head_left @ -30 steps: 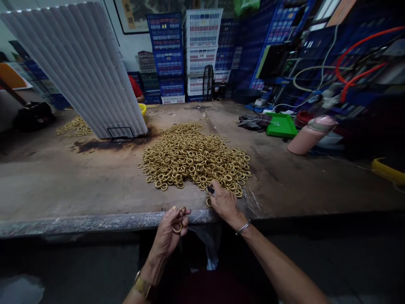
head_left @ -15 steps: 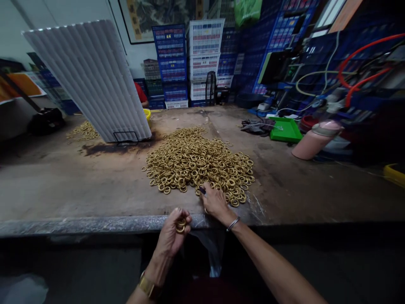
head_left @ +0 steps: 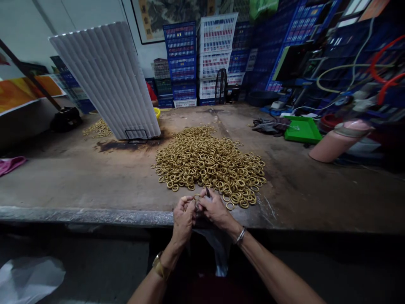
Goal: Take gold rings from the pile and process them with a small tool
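Two hands (head_left: 184, 217) (head_left: 217, 210) hold one visible ring (head_left: 196, 195) and one dark tool (head_left: 208, 192)

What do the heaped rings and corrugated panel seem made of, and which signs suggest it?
Heaped rings: probably brass, satin-finished, judging by dull golden sheen, though coated plastic is possible. Corrugated panel: likely matte plastic, judging by pale, even ribs.

This reads as a workshop for small parts in bulk. A wide, stained surface (head_left: 79, 179) carries a large heap of brass-coloured rings (head_left: 209, 158), with a smaller batch of rings (head_left: 96, 128) at 10 o'clock. Blue crates (head_left: 180, 52) and white crates (head_left: 217, 40) stand stacked at 12 o'clock. A red hose (head_left: 371, 69) curves at 2 o'clock; a co-worker's red sleeve (head_left: 150, 91) shows at 11 o'clock.
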{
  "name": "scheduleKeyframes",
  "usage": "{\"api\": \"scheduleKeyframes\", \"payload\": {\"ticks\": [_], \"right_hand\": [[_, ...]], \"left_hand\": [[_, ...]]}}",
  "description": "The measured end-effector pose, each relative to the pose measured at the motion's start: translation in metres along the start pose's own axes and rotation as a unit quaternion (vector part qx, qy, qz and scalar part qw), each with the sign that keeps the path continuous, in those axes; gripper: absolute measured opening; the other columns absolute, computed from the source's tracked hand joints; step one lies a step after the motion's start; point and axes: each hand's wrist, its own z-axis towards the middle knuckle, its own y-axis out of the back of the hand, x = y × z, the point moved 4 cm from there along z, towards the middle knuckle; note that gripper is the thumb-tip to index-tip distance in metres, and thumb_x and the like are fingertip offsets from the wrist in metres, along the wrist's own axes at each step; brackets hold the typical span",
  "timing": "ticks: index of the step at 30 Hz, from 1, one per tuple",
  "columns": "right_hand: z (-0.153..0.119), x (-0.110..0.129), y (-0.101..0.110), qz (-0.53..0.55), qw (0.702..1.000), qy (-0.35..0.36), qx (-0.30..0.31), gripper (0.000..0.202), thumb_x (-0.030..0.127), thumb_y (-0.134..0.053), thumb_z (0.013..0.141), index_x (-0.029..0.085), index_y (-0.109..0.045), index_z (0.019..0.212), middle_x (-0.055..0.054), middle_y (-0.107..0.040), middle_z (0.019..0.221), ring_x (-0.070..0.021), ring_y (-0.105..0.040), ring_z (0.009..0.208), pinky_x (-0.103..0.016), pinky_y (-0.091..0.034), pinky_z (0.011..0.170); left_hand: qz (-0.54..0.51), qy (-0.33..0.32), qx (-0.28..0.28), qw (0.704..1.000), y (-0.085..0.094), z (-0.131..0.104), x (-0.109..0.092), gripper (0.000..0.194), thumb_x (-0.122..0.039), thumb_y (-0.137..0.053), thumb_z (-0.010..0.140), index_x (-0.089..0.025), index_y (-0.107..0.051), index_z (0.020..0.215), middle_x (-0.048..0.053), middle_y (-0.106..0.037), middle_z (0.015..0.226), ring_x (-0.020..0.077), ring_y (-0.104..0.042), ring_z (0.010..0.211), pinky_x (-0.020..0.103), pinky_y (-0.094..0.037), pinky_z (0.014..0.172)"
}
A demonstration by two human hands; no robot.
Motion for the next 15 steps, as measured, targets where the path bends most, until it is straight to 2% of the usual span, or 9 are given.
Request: {"api": "scheduleKeyframes", "payload": {"ticks": [5,7,12,15], "right_hand": [[-0.005,-0.003,-0.005,0.058,0.995,-0.035,0.070,0.025,0.038,-0.054,0.068,0.021,-0.038,0.076,0.011,-0.044,0.046,-0.0020,-0.027,0.030,-0.013,-0.019,0.031],[-0.005,-0.002,-0.002,0.025,0.998,-0.025,0.060,0.023,0.036,-0.053,0.068,0.020,-0.039,0.075,0.011,-0.044,0.045,-0.0024,-0.027,0.031,-0.014,-0.020,0.031],[-0.003,0.006,0.008,-0.127,0.991,0.052,0.007,0.015,0.033,-0.051,0.071,0.019,-0.047,0.075,0.008,-0.046,0.047,-0.0057,-0.038,0.040,-0.017,-0.031,0.041],[-0.001,0.010,0.008,-0.190,0.979,0.077,-0.019,0.014,0.029,-0.050,0.069,0.018,-0.047,0.062,0.006,-0.047,0.050,-0.0072,-0.043,0.048,-0.018,-0.033,0.046]], "left_hand": [[-0.003,0.016,0.034,0.999,-0.002,-0.002,-0.002,0.035,-0.046,-0.061,0.068,-0.014,-0.055,0.082,-0.003,-0.055,0.055,0.0033,-0.035,0.036,0.014,-0.023,0.035],[0.020,-0.005,0.028,0.999,-0.001,-0.003,-0.004,0.029,-0.043,-0.060,0.070,-0.014,-0.056,0.073,-0.003,-0.053,0.053,0.0039,-0.034,0.038,0.015,-0.023,0.037],[0.136,-0.142,0.008,0.980,0.002,-0.007,-0.016,0.014,-0.029,-0.062,0.069,-0.017,-0.062,0.062,-0.001,-0.054,0.056,0.0110,-0.045,0.055,0.020,-0.036,0.055],[0.147,-0.148,0.027,0.978,-0.001,-0.010,-0.018,0.010,-0.027,-0.062,0.069,-0.018,-0.065,0.067,0.001,-0.058,0.062,0.0138,-0.048,0.062,0.022,-0.038,0.062]]}}
